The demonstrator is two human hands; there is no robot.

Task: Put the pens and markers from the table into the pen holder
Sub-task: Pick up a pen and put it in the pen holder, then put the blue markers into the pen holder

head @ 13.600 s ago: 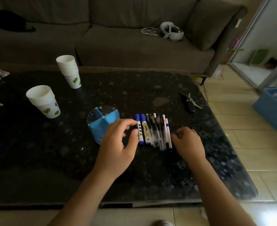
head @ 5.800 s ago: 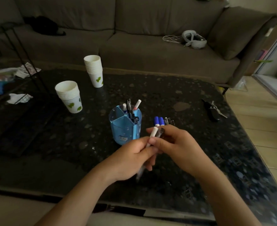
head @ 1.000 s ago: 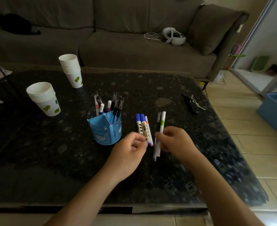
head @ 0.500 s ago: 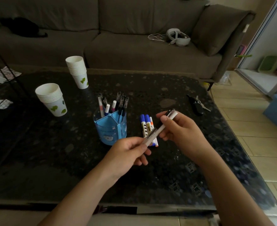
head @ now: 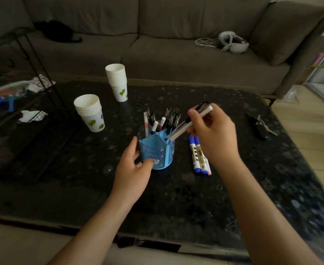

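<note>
Nearest to the person, the left hand (head: 133, 169) cupped the near side of the blue pen holder (head: 157, 150), its fingers (head: 147, 162) pressed against the wall to steady it on the dark desk (head: 61, 169); I judged the holder light plastic, likely to tip without that brace. Just right of it, beside those fingers, three markers (head: 199, 155) lay together on the desk, two with blue caps and a thinner one partly hidden behind them. Above them the right hand (head: 212, 131) was clenched on two pens (head: 187, 124), a white one and a dark one, pinched near their upper ends and slanted down so the lower tips sat at the holder's right rim. Such pens looked stiff, light and smooth, best held mid-barrel so they would not slip. Several pens already stood inside the holder. Beyond the fingers stood two stacks of paper cups (head: 89, 111), keys (head: 258, 125) off to the right, and the sofa (head: 157, 44) behind.
</note>
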